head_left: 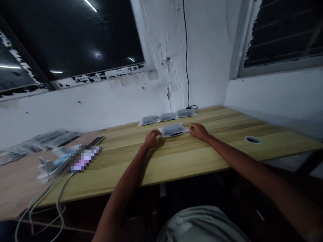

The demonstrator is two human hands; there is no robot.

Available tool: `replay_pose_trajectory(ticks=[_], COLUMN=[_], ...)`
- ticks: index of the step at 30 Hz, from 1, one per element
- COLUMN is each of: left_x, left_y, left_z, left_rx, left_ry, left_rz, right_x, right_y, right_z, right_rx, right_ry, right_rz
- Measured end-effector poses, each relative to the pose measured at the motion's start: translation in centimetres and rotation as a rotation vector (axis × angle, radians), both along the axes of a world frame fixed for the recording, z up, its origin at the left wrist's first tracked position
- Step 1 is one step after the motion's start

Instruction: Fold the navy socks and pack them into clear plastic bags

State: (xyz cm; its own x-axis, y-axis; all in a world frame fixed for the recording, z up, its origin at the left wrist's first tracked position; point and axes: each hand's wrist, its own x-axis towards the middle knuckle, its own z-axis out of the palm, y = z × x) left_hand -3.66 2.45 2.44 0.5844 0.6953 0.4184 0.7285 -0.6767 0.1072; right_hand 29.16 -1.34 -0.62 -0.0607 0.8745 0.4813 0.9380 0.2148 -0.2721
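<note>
A pale, translucent pouch (174, 129) with something dark inside lies between my hands, over the wooden table. My left hand (153, 138) has its fingers closed on the pouch's left end. At the opposite end, my right hand (198, 131) pinches the corner. Just behind are three similar pouches in a row along the wall: a left pouch (148, 120), a middle pouch (167, 116) and a right pouch (186, 113). What exactly the pouches contain cannot be made out.
A power strip (54, 168) with plugs and white cables (60, 201) sits at the left, beside a lit phone (85, 159) and a dark phone (96, 142). Flat plastic packets (47, 139) are piled farther left. The tabletop (214, 154) has a round cable hole (252, 139) at right.
</note>
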Motion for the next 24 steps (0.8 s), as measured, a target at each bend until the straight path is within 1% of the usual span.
replay_pose_trajectory(ticks=[4,6,9,11,14,15,16,18,20,22,24], left_x=[0.5,0.8,1.3,1.8,3.1,3.5,4.0,4.7,5.1,5.1,4.9], left_y=[-0.1,-0.1,-0.4,-0.9,-2.3,-2.8,-3.2,-4.0,-4.2,-4.1,-3.6], left_z=[-0.3,-0.3,-0.2,0.0,0.1,0.2,0.1,0.0,-0.3,-0.6,-0.9], left_rx=[-0.022,-0.018,0.009,0.052,0.099,0.098,0.092,0.080,0.076,0.077,0.075], left_ry=[0.017,0.037,0.090,0.132,0.199,0.220,0.237,0.248,0.228,0.171,0.073], left_rz=[0.034,0.040,0.037,0.055,0.065,0.046,0.014,-0.057,-0.115,-0.151,-0.179], right_x=[-0.4,-0.8,-1.8,-2.8,-4.7,-5.2,-5.6,-5.9,-5.8,-5.5,-5.3], right_y=[-0.2,-0.5,-1.2,-1.8,-2.6,-2.7,-2.8,-2.9,-2.8,-2.7,-2.7], right_z=[0.0,0.1,0.2,0.2,0.0,0.0,0.0,0.1,0.2,0.4,0.5], right_rx=[0.007,0.016,0.090,0.164,0.214,0.217,0.214,0.176,0.103,0.056,0.055], right_ry=[0.025,0.020,-0.020,-0.071,-0.147,-0.163,-0.172,-0.173,-0.176,-0.190,-0.192], right_rz=[0.102,0.122,0.159,0.280,0.556,0.613,0.638,0.634,0.630,0.620,0.583])
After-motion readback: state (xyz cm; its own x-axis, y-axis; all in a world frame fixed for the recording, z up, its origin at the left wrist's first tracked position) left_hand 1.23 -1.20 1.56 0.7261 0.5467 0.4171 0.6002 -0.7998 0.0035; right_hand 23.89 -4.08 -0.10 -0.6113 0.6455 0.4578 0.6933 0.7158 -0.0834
